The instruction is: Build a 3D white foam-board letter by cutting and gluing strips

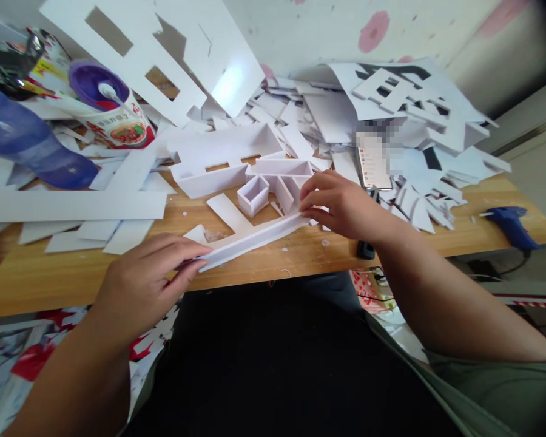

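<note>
A long, narrow white foam-board strip piece spans the front edge of the wooden table, held at both ends. My left hand pinches its left end between thumb and fingers. The right end is gripped by my right hand, fingers closed. Just beyond the strip stand a small white open box and white angled partitions. Behind them lies a larger white tray-like piece with cut-out openings. A flat white strip rests between the box and the held piece.
White scraps pile up at the back. A noodle cup and blue bottle stand left. A phone lies right of centre, and a blue glue gun sits at the right of the table.
</note>
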A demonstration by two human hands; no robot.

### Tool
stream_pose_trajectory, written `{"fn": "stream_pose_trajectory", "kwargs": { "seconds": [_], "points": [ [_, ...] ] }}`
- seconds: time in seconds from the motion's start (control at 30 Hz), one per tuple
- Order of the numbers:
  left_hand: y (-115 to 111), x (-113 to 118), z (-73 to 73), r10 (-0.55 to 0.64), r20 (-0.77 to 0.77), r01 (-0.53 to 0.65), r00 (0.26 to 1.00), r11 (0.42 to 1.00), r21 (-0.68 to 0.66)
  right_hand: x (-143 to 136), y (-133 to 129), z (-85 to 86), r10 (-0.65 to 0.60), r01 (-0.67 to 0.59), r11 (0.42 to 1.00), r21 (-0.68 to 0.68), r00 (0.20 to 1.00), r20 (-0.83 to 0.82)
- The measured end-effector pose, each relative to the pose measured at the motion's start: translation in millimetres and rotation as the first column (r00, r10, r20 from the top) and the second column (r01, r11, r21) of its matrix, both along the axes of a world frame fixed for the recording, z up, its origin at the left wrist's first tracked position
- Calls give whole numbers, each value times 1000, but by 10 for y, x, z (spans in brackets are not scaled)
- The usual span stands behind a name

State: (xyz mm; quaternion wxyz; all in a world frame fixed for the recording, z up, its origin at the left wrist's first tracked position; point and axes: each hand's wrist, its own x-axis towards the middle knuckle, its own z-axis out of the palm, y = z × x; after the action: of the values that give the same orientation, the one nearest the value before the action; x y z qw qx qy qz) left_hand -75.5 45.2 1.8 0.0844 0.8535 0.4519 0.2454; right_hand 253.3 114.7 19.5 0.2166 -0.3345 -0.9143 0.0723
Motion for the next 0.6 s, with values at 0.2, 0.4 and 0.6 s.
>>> {"fn": "stream_pose_trajectory", "kwargs": {
  "seconds": [0.2, 0.4, 0.6],
  "points": [
    [50, 40, -89, -26, 110, 20, 994, 999, 48, 61, 9, -50, -12, 12, 1000, 0, 1000, 12],
    [78, 25, -187, -83, 137, 74, 987, 995, 71, 99, 18, -101, -39, 38, 998, -44, 999, -9],
    [34, -50, -184, -87, 161, 79, 983, 995, 53, 110, 1, -92, -16, 15, 999, -47, 1000, -20]
  ]
}}
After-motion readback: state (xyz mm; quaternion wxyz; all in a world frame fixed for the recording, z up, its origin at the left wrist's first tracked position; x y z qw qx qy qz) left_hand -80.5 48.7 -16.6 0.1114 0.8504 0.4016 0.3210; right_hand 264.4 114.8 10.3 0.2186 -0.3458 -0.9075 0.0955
